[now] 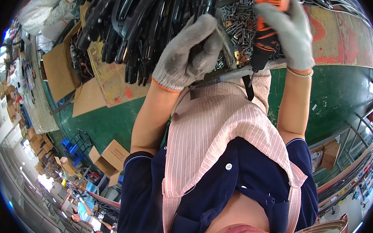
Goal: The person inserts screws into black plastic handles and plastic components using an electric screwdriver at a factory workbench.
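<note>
My right hand [292,35], in a pale knit glove, is wrapped round an orange and black power screwdriver [264,40]. Its tip points down toward me over the near rim of a metal tray [223,76]. Inside the tray lie many small screws [239,28] and a few brass-coloured pieces [241,57]. On the tray's left side my left hand [189,52], in a grey-stained glove, has its fingers curled in. It is right beside the end of a black tube [207,4]; what the fingers hold is hidden. More glossy black tubes [136,23] lie piled to its left.
The worn yellow and red bench top [328,35] runs along the far side. At left stand an open cardboard box [61,70] and a person's gloved arm [63,8]. Another carton [112,157] rests on the green floor [113,127]. Metal racks [352,131] stand at right.
</note>
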Tool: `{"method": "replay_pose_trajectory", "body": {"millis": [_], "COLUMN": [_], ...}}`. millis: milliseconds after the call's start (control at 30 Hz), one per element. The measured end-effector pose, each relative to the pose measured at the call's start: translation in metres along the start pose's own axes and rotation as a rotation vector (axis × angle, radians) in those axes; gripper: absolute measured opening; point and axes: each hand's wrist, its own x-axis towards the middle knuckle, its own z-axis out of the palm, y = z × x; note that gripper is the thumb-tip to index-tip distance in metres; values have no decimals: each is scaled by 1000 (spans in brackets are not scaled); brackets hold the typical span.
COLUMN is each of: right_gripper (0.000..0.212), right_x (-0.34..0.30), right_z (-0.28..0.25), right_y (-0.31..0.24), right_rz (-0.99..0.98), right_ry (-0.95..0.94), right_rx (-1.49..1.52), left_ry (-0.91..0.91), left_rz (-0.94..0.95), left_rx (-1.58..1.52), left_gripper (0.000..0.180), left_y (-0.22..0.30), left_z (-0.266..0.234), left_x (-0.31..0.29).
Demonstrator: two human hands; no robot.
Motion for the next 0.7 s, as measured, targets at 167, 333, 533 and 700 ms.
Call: {"method": "replay_pose_trajectory", "body": {"millis": [167,333,533,700], "right_gripper": [47,36,20,19], "right_x": [-18,-41,-59,-59], "right_z": [-3,3,38,48], "right_y": [-2,11,23,22], "right_rz": [-388,-312,-382,-400], "right_ry": [33,-46,77,94], "right_rx": [912,1259,989,794], "left_ry": [-13,-32,-56,-50], "left_rz": [24,24,52,-9], "left_rx": [226,153,118,117], "left_gripper": [32,42,37,25], "left_y": [4,11,7,5], "left_z": [-5,-1,1,-13], "left_x": [-3,-10,-9,-7]}}
